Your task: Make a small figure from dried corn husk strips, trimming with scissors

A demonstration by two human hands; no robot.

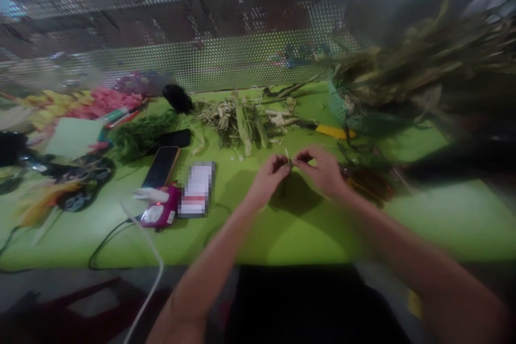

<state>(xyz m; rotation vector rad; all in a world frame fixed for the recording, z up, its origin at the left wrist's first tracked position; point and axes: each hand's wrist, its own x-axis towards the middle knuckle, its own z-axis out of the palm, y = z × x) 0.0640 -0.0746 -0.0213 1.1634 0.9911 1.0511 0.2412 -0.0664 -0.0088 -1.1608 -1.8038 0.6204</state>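
Note:
My left hand point(271, 173) is closed in a pinch over the green table. Between its fingertips stands a small piece of thin, pale stalk point(287, 153), with something greenish at its base; its exact kind is too small to make out. Touching or almost touching it from the other side, my right hand point(322, 167) has thumb and forefinger pressed together. What that pinch holds is hidden. Beyond both hands lies a loose heap of dried husks and leaf strips point(244, 126). A tool with a yellow handle point(334, 131) rests behind my right hand.
At the right stands a green basket point(337, 99) overflowing with dry leaves. On the left are phones point(162, 166), a purple device point(165, 209) with a white cable point(155, 258), green fibre point(139, 137) and pink material point(115, 102). A perforated metal panel point(242, 59) closes the back.

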